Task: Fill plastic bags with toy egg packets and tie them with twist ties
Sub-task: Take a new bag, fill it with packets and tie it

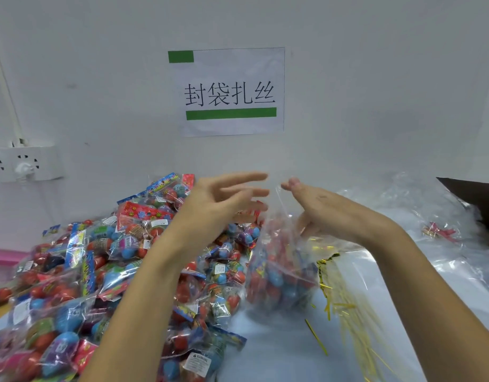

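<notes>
Clear plastic packets of toy eggs (105, 271), heaped left of the clear plastic bag (282, 266), are showing red, blue, green and purple eggs under red and blue printed header cards. The bag is showing red and blue eggs. Thin yellow twist ties (348, 307) are lying right of the bag. The white paper sign (229, 91) above the bag is displaying black characters and green bars.

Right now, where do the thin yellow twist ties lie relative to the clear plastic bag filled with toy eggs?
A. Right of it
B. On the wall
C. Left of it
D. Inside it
A: the thin yellow twist ties lie on the table right of the clear plastic bag.
</notes>
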Demonstrator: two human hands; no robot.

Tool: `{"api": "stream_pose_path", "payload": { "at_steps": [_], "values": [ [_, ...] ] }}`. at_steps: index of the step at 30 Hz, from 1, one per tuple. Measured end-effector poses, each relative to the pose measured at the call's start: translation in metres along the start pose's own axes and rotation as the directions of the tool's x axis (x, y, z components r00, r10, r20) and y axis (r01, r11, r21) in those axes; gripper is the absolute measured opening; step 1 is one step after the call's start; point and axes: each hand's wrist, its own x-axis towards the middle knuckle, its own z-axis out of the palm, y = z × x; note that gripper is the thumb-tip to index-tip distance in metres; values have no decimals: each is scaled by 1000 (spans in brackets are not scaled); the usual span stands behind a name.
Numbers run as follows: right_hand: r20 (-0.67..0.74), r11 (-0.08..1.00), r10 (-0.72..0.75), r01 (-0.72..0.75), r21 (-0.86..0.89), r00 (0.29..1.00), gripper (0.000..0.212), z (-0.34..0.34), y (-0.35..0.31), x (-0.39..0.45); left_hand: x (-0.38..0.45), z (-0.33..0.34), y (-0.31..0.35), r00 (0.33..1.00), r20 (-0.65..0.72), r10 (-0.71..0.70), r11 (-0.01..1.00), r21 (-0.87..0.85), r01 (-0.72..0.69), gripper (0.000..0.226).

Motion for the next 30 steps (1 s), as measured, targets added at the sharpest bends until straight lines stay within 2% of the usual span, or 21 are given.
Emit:
{"api": "stream_pose_path", "payload": {
  "at_steps": [1,2,4,5,6,8,10,14,20,27,30],
  "values": [
    [22,1000,21,-20,-18,1000,82,-1,1,-1,0,-5,-7,997,-34,-66,996,52,68,30],
    [34,997,34,-32,-71,999,94,-2,2,-1,-1,-9,-15,990,-29,-139,960,240,142,29],
    [56,970,30,-16,-241,998,111,-1,1,-1,-3,-9,-38,929,82,-362,715,663,220,24],
    [66,948,19,3,-319,998,112,1,3,1,-4,-4,-50,875,112,-471,597,771,222,23],
    [69,933,7,18,-360,998,107,3,5,3,-6,1,-62,835,118,-537,527,820,223,22],
    [37,932,-15,28,-361,999,86,4,8,6,-8,15,-78,820,99,-564,490,839,236,18],
    [-26,952,-50,40,-302,998,73,3,11,10,-7,25,-87,844,96,-528,522,821,233,11],
    [-168,975,-119,83,-208,979,62,-1,15,14,-7,38,-96,857,191,-478,702,669,242,19],
    [-160,968,-153,115,-221,975,61,3,22,20,-12,60,-111,884,233,-405,822,517,241,10],
    [-147,972,-152,120,-203,977,61,3,24,21,-9,72,-116,913,158,-375,849,454,270,8],
    [-163,974,-140,107,-200,977,61,1,24,20,-4,73,-119,867,51,-496,809,389,441,22]
  ]
}}
